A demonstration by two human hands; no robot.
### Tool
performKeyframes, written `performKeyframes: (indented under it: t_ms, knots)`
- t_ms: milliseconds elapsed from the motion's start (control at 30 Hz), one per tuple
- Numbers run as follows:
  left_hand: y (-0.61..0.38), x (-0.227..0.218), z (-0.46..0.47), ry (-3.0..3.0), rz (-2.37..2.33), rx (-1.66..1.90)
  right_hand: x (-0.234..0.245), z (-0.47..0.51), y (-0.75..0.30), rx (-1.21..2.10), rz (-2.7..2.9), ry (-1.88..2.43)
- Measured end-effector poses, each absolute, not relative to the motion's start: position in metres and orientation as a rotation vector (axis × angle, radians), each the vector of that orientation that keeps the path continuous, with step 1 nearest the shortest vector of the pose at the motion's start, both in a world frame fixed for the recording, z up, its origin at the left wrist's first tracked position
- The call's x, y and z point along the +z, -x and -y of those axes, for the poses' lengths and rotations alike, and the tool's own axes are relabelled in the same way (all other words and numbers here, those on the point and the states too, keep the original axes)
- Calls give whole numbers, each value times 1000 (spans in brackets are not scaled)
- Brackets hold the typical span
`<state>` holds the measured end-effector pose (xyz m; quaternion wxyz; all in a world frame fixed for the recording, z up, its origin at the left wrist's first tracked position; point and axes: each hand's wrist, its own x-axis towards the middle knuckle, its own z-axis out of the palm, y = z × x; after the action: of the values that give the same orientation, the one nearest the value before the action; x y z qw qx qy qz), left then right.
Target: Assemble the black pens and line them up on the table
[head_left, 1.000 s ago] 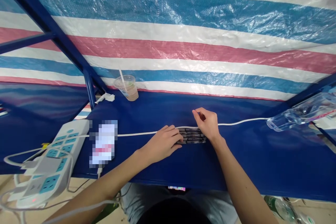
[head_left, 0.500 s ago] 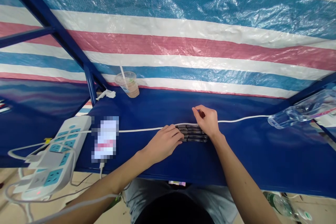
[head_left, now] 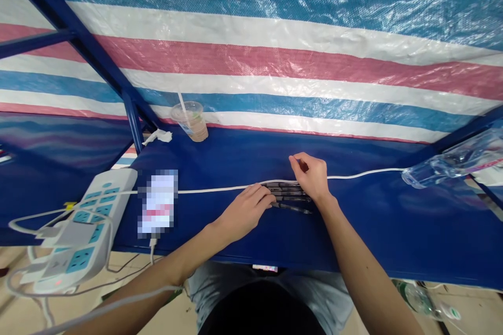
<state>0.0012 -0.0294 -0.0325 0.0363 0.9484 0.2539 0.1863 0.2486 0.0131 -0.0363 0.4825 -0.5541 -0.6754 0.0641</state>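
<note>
Several dark pens (head_left: pixel 291 193) lie side by side on the blue tabletop (head_left: pixel 377 220), across a white cable (head_left: pixel 212 189). My left hand (head_left: pixel 245 212) rests over their left ends, and its fingers hide part of them. The lowest pen slants away from the others at its right end. My right hand (head_left: pixel 312 177) sits at the far side of the pens, with thumb and forefinger curled together around a small dark spot. What lies between those fingers is hidden.
A white power strip (head_left: pixel 94 220) with plugged-in cords sits at the table's left edge, beside a pixelated flat item (head_left: pixel 157 203). A plastic cup with a straw (head_left: pixel 189 121) stands at the back against a striped tarp (head_left: pixel 275 57). A clear plastic bottle (head_left: pixel 448 165) lies at right.
The lowest pen has swung out of line at its right end. The whole scene has shifted slightly up in view. Both hands stay in nearly the same places.
</note>
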Motion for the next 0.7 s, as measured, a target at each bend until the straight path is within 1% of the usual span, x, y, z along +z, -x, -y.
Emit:
performKeyframes:
  t_ms: [200, 367, 433, 700]
  knots:
    - [3, -32, 8, -2799, -843, 657, -35, -13, -250, 170, 1607, 1351]
    - [2, -20, -31, -2786, -888, 789, -28, -9, -251, 337, 1615, 1264]
    - [-1, -17, -47, -2803, -901, 852, -27, -8, -251, 352, 1653, 1203]
    - [-25, -19, -81, -2768, -905, 1059, -39, -18, -248, 71, 1782, 1127]
